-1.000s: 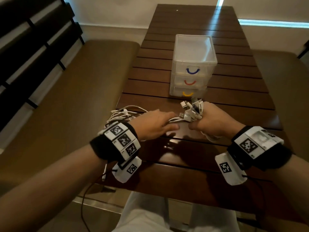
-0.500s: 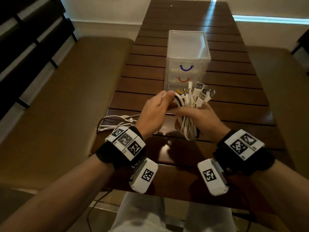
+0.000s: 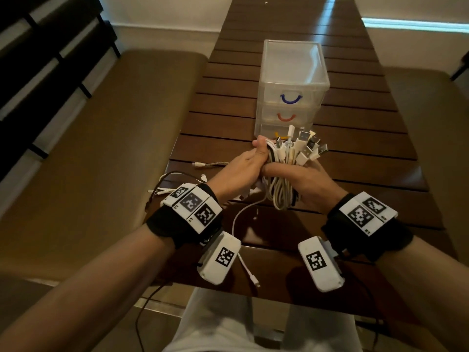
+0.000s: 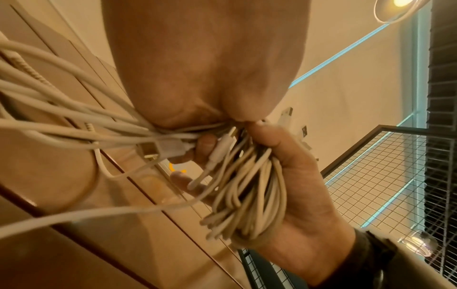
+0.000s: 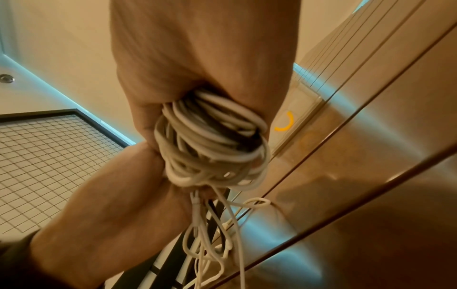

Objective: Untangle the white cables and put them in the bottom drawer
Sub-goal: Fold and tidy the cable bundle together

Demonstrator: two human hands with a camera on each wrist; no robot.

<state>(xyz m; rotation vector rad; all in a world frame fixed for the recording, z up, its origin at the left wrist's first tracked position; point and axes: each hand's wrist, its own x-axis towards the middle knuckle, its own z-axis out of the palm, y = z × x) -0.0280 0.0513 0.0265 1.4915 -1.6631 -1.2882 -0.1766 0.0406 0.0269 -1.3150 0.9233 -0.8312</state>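
Dark slatted wood filled the middle of the head view, the table (image 3: 368, 138) running away from the person, with a tan padded bench (image 3: 101, 148) along its left side and another at the right. On the table stood a clear plastic drawer unit (image 3: 291, 72), three drawers high: a blue handle on top, a red one below, and the bottom drawer (image 3: 266, 129) with its yellow handle (image 3: 278, 135) mostly hidden behind the raised plugs. All three drawer fronts sat closed, and the bundle hung right in front of that lowest one.

A braided cable end (image 3: 210, 164) lay on the table left of the hands, well apart from the bundle. More loose white leads (image 3: 165, 191) sat at the near left edge, partly behind the left wrist band, and one single lead (image 3: 247, 271) trailed toward the table's near edge, its plug resting there.

Now the main item: the white cables (image 3: 281, 194) were gathered in a thick looped hank, held above the table just short of the drawer unit. Their plugs (image 3: 304, 148) fanned upward, silver USB tips catching the light. The right hand (image 3: 304, 184) had its grip wrapped around the middle of the hank, fingers curled round the loops. The left hand (image 3: 241, 171) pinched the strands at the top left of the bundle, thumb pressed against them. In the left wrist view several strands (image 4: 74, 125) ran off loosely from that pinch toward the table.
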